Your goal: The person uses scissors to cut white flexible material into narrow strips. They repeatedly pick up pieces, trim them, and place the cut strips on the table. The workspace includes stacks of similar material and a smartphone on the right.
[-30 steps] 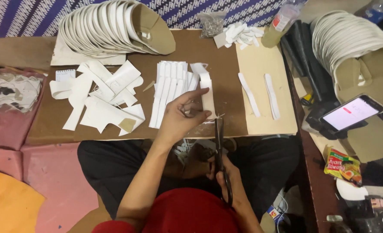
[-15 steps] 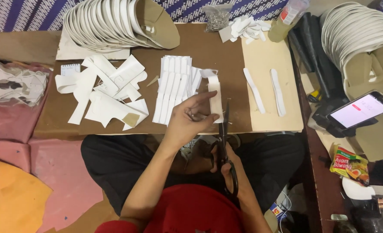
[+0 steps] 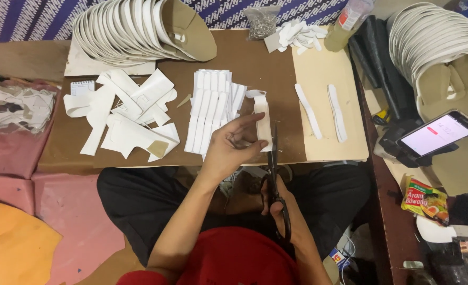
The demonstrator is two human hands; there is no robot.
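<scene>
Your left hand [image 3: 233, 145] pinches the thin white strip [image 3: 262, 122], light and floppy, so grip near the cut. Your right hand [image 3: 277, 198] is closed through the black scissors [image 3: 274, 174].

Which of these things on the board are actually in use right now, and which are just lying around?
In use: left hand holding white strip; right hand working black scissors.

Lying about: row of cut strips, two strips on tan sheet, scrap pile, stacked visors, phone, noodle packet.
</scene>
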